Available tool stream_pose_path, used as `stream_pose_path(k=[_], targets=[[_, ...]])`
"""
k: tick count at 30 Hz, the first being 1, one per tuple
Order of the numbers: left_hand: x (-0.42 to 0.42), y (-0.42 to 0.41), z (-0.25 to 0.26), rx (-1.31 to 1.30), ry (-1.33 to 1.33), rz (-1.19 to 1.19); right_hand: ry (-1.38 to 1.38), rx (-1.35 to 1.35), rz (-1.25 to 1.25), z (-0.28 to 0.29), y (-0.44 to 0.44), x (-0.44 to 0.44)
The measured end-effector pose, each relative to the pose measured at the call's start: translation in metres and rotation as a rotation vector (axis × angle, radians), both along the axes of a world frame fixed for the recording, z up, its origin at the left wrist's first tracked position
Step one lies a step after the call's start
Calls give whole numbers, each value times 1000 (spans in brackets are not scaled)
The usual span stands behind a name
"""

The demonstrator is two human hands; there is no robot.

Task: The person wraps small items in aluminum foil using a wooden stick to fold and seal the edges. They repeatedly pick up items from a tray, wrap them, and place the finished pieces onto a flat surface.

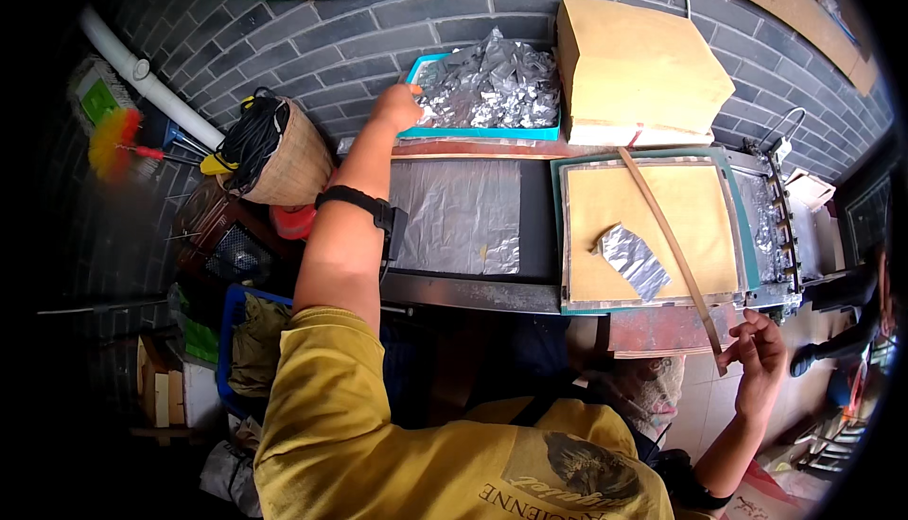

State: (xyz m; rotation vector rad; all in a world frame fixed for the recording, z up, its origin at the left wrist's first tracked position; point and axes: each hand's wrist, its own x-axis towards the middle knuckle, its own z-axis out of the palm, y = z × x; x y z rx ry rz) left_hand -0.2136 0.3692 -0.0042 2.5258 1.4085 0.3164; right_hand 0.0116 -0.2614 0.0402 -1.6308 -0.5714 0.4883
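Note:
My left hand [399, 107] reaches to the left end of a turquoise tray [489, 132] heaped with crumpled silver foil [489, 87]; its fingertips are at the foil, and their hold cannot be made out. Near the right end of the bench, my right hand [759, 360] has its fingertips at the lower end of a thin wooden strip [670, 236]. That strip slants across a yellow sheet [596, 193] on a green mat [750, 271]. A torn silver foil piece [633, 262] lies on the yellow sheet. Left of the mat, a wrinkled silver sheet [454, 215] lies flat on a black surface.
A large block of tan paper [638, 66] stands behind the mat against the brick wall. At left are a woven basket [294, 158] with black cable and a blue crate [227, 350] holding cloth. A person's leg and shoe [803, 360] show at far right.

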Motion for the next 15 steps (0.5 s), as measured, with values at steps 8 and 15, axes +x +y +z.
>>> stream_pose_path(k=[8, 15], targets=[[-8, -3, 16, -169, -330, 82, -7, 16, 24, -2, 1, 1], [-5, -12, 23, -122, -375, 93, 19, 33, 10, 0, -2, -4]])
